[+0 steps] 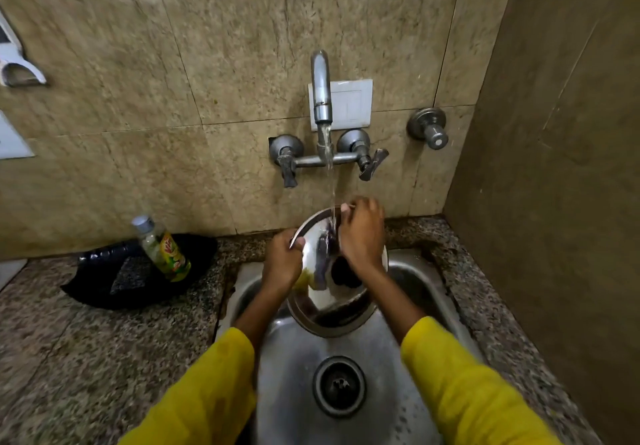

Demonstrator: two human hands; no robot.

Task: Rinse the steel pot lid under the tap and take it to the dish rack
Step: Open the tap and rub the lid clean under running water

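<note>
A round steel pot lid (pixel 320 300) is held tilted over the steel sink (pixel 294 392), its shiny face towards me. My left hand (pixel 282 264) grips the lid's left rim. My right hand (pixel 362 236) lies across the lid's upper right part, fingers curled over its top edge. Water runs from the wall tap (pixel 321 87) in a thin stream onto the top of the lid, next to my right fingers. No dish rack is in view.
A dish soap bottle (pixel 162 248) leans on a black tray (pixel 138 271) on the speckled counter at the left. The sink drain (pixel 339 386) is below the lid. Two tap handles (pixel 372 164) and a separate valve (pixel 427 127) stick out of the tiled wall. A side wall stands close on the right.
</note>
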